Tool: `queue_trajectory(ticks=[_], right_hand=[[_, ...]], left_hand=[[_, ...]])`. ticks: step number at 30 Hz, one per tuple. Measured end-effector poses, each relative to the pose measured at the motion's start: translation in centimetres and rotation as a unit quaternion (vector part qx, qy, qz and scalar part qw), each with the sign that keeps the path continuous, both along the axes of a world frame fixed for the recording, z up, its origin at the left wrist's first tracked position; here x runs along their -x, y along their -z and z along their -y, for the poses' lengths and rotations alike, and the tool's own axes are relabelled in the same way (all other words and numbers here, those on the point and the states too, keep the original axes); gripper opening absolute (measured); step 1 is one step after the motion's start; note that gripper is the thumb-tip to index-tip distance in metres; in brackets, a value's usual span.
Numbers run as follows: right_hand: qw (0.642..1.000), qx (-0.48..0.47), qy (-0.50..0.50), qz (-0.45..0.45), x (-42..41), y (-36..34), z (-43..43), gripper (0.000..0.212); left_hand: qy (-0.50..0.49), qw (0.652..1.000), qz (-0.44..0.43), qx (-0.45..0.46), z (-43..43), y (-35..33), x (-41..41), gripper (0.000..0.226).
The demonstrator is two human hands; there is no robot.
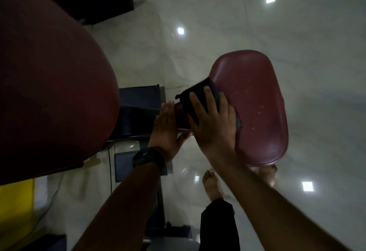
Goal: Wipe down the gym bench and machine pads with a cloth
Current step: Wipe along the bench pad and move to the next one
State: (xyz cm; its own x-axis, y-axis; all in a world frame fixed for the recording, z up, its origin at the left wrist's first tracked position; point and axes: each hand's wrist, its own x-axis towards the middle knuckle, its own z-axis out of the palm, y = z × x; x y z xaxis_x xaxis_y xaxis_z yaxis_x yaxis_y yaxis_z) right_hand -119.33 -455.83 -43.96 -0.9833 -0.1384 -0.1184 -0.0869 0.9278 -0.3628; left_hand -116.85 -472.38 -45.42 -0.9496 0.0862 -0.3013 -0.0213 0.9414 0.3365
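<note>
Leftmost, a large maroon vinyl machine pad (49, 82) fills the frame edge. Beside it, the left hand (167, 129), wearing a dark wristwatch (148, 158), lies flat against the near end of a small oval maroon vinyl seat pad (257, 102), fingers straight and together. The right hand (213, 123) presses a dark folded cloth (204, 96) onto the seat pad's left portion, fingers straight and spread. Droplets speckle the pad surface further right.

Maroon seat pad (257, 84) speckled with pale droplets (259, 109), maroon backrest pad (49, 82), black cloth (202, 94), black wristwatch (148, 158), dark blue machine frame (138, 96), pale veined floor tiles (297, 52), yellow panel (15, 197).
</note>
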Motion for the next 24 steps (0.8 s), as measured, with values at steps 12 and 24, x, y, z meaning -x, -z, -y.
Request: queue_trajectory(ticks=[12, 24], right_hand=[[0.995, -0.038, -0.061, 0.070, 5.2, -0.7, -0.2, 0.061], [0.995, -0.046, -0.078, 0.049, 7.2, 0.0, -0.5, 0.053]], left_hand=[[-0.053, 0.998, 0.027, -0.015, -1.1, 0.1, 1.7, 0.131], [-0.094, 0.996, -0.001, -0.006, -2.3, -0.3, 1.8, 0.127]])
